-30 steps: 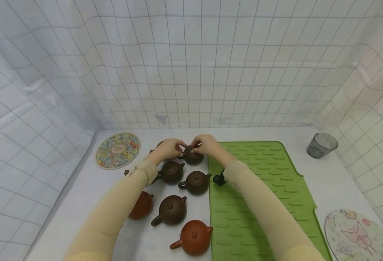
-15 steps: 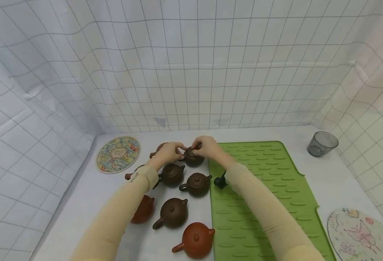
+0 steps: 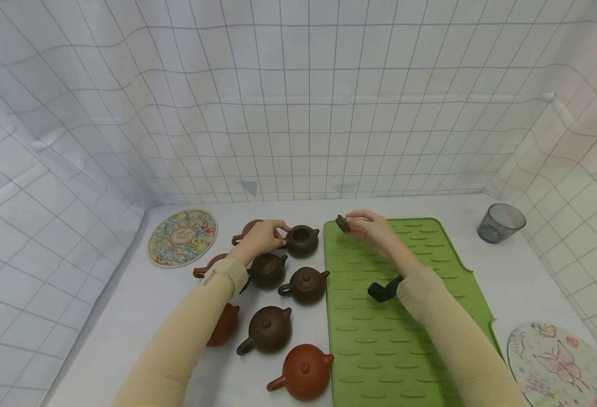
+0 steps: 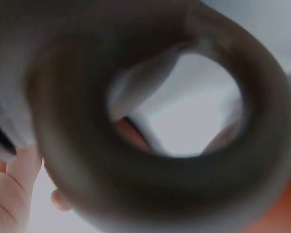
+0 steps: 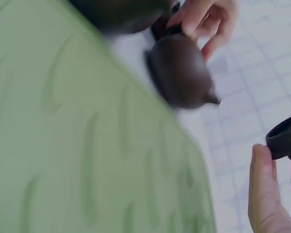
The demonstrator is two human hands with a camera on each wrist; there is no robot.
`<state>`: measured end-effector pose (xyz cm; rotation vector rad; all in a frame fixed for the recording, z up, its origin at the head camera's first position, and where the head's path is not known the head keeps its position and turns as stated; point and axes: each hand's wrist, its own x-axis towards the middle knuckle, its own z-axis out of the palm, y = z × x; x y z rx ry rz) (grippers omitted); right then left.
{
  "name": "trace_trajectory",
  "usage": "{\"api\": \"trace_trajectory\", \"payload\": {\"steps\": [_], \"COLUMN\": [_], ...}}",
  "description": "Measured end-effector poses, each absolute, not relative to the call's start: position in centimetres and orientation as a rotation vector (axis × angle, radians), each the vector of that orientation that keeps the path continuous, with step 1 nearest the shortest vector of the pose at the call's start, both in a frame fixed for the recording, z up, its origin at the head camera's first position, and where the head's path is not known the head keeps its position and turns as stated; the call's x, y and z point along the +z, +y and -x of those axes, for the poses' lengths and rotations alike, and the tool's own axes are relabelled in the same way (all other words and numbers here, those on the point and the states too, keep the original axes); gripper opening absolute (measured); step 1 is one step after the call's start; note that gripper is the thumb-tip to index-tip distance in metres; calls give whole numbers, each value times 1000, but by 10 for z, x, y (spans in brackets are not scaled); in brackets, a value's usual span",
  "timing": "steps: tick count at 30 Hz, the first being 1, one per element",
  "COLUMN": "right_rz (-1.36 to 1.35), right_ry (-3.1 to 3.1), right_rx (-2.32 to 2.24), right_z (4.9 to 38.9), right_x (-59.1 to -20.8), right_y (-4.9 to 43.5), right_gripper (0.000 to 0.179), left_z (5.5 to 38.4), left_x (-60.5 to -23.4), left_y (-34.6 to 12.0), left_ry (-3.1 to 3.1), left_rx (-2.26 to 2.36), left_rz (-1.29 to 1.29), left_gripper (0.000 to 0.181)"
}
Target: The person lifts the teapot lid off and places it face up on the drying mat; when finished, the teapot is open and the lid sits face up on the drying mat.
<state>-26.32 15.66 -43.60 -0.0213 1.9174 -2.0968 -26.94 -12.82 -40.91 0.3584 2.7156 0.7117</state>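
A dark brown teapot [image 3: 302, 244] stands lidless at the back of the row, its round mouth exposed. My left hand [image 3: 264, 237] grips its handle; in the right wrist view the fingers [image 5: 218, 26] meet the handle side of the teapot [image 5: 182, 73]. To the right, my right hand [image 3: 373, 230] pinches the small teapot lid [image 3: 343, 223], tilted on edge above the green mat. That lid [image 5: 285, 138] also shows at the right edge of the right wrist view. A blurred dark ring [image 4: 174, 189], like a teapot handle, fills much of the left wrist view.
Several brown and reddish teapots, among them a brown one [image 3: 305, 285] and an orange-red one [image 3: 305, 373], stand left of the green mat [image 3: 364, 345]. A patterned round mat [image 3: 183, 238] lies back left, another [image 3: 557, 362] front right. A grey cup [image 3: 501, 223] stands back right.
My right hand has lifted the lid off the dark brown teapot and carried it right, over the green mat. The left hand stays at the teapot's handle.
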Motion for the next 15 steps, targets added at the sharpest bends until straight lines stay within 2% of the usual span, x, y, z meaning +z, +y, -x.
{"api": "trace_trajectory", "payload": {"steps": [6,15], "right_rz": [-34,-72], "right_ry": [1785,1811], "right_rx": [-2135,-2027], "right_z": [256,249], "right_x": [-451,-460], "right_y": [181,193], "right_gripper": [40,56], "left_z": [270,269], "left_x": [-410,-410], "left_y": [-128,-127], "left_ry": [2716,2724], "left_rx": [724,748], "left_rz": [-347,-369], "left_gripper": [34,33]}}
